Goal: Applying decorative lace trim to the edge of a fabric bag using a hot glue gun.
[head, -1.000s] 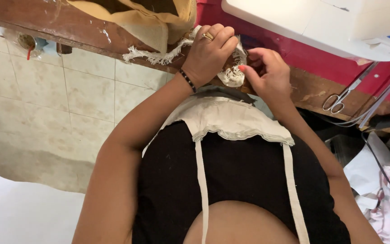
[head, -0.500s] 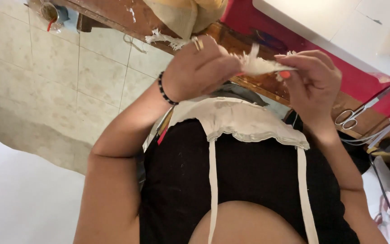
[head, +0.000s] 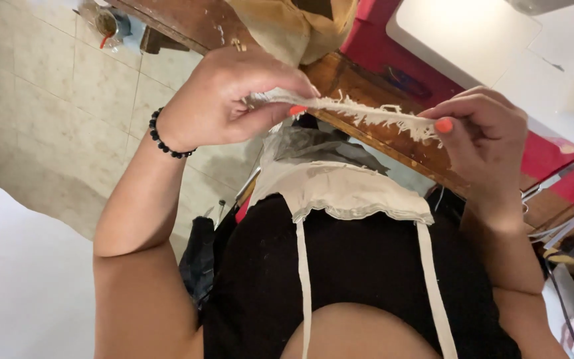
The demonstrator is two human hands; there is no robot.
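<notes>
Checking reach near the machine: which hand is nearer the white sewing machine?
Right. The right hand sits just below the white sewing machine; the left hand is farther off, holding the frayed strip.

A frayed strip (head: 360,114) stretches between the left hand (head: 224,100) and right hand (head: 483,136); behind it runs the bench (head: 367,76); a sewing machine (head: 499,46) sits on it at right; below lies an apron (head: 347,193).

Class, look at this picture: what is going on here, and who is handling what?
A person holds a frayed strip of pale cloth stretched between both hands. The left hand pinches one end, the right hand the other. It hangs above a beige cloth piece lying in the lap, in front of a wooden table with a white sewing machine.
</notes>
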